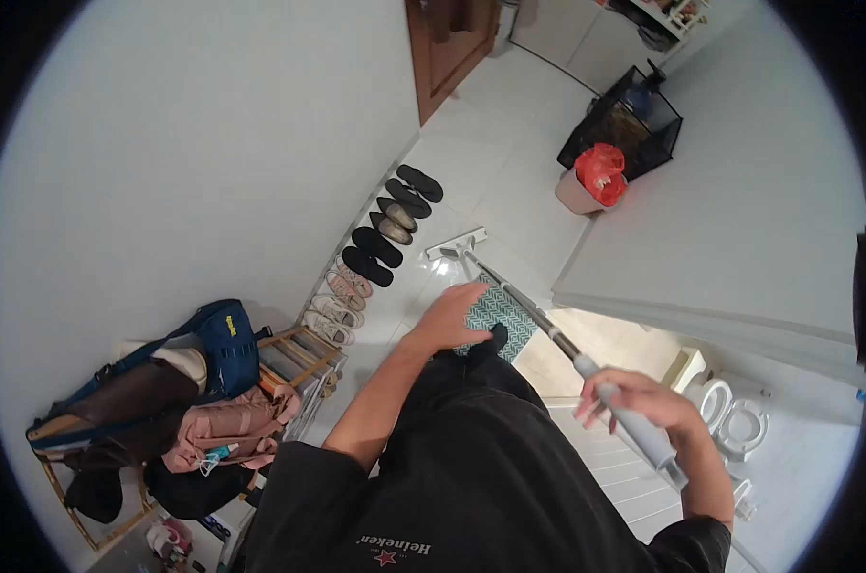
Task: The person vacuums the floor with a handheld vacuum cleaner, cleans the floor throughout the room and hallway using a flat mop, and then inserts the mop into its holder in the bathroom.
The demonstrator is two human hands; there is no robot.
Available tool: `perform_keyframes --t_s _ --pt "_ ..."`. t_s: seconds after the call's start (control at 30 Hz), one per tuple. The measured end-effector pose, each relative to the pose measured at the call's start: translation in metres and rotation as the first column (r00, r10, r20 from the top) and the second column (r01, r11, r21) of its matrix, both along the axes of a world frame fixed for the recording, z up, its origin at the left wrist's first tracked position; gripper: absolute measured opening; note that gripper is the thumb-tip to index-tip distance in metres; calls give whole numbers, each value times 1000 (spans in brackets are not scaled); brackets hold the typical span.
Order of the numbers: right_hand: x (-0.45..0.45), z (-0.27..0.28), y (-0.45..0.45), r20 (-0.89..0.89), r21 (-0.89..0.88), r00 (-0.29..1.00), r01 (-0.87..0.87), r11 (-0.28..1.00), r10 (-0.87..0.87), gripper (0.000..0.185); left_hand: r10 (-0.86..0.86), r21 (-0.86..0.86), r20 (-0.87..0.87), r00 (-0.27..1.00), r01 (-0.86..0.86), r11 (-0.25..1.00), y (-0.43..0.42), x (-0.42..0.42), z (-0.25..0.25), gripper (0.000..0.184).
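Note:
My right hand [635,393] is closed round the thick grey grip of a long-handled floor squeegee [521,298]. Its pole slants away from me down to a white, bar-shaped head [457,244] on the tiled floor. My left hand [447,317] is held out in front of my body beside the pole, fingers and thumb apart and nothing in it. Below that hand lies a green and white patterned mat [502,317], with one dark-clad foot [491,342] on it.
Several pairs of shoes [372,244] line the left wall. A rack with bags [227,351] stands nearer left. Right of the squeegee head are a bin with a red bag [593,181] and a black mesh basket [633,124]. A doorway shows a toilet [741,425].

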State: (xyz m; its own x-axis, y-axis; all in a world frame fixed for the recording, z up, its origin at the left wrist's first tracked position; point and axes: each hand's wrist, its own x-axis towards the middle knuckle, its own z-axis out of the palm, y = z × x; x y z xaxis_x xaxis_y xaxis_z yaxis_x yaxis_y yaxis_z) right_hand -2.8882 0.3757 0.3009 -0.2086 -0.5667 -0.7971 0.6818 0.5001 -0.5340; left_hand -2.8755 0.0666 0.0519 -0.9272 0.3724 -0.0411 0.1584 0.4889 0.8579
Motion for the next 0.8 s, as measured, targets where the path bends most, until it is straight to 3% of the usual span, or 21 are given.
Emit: perform_keyframes --t_s 0.03,0.1,0.13,0.2,0.23,0.3,0.33,0.37,0.4,0.43,0.47,0.5,0.53,0.57,0.67,0.7,0.77,0.8 --pt "-12 0 -12 -8 -2 1000 -20 1000 20 42 -96 63 -154 983 106 992 13 -18 17 79" --pt "-28 -2 -35 -63 -255 984 147 956 -168 46 -133 11 -291 947 143 990 43 -32 59 70" --pt "-33 -4 -46 -64 -254 987 126 959 -147 46 -113 12 -292 950 122 993 54 -34 70 70" --pt "-39 -8 -71 -300 -406 912 142 903 -279 87 140 268 28 990 -142 953 66 -38 84 29" --pt "-38 0 -87 -298 -404 919 124 906 -259 87 161 269 31 987 -163 949 65 -38 87 29" --pt "-37 24 -121 -469 -357 861 20 934 -197 91 355 268 -44 934 -332 904 55 -38 93 28" --pt "-45 17 -118 -627 -492 761 -222 842 -166 88 374 268 -34 927 -352 897 51 -31 99 28" --pt "-43 34 -125 -621 -490 769 -234 840 -148 88 445 299 -85 891 -404 865 47 -24 112 30" --pt "-42 67 -133 -585 -254 810 -134 958 -42 80 513 333 -136 847 -449 829 45 -18 122 32" --pt "-41 90 -140 -522 14 852 -47 999 47 72 527 338 -127 840 -463 820 43 -10 127 32" --pt "-45 96 -144 -521 21 851 -59 998 62 72 542 381 -130 830 -463 800 41 -3 131 32" --pt "-53 100 -146 -827 23 531 -297 954 186 59 556 424 -133 820 -461 780 38 5 137 31" --pt "-58 102 -150 -977 118 98 -502 857 192 46 552 425 -63 832 -478 769 32 13 143 33" --pt "-55 100 -155 -976 122 93 -515 848 196 46 565 428 -63 823 -489 760 28 21 144 33" --pt "-38 82 -179 -932 -246 342 -364 898 -117 35 560 395 29 828 -524 754 19 47 140 29" --pt "-34 72 -190 -930 -250 349 -377 892 -113 35 573 391 32 819 -538 747 15 54 134 29" --pt "-25 50 -204 -666 -600 649 -175 780 -367 38 616 295 6 788 -590 752 5 70 120 27" --pt "-26 39 -206 -599 -637 736 -201 744 -314 36 651 296 44 758 -632 716 1 79 113 22"
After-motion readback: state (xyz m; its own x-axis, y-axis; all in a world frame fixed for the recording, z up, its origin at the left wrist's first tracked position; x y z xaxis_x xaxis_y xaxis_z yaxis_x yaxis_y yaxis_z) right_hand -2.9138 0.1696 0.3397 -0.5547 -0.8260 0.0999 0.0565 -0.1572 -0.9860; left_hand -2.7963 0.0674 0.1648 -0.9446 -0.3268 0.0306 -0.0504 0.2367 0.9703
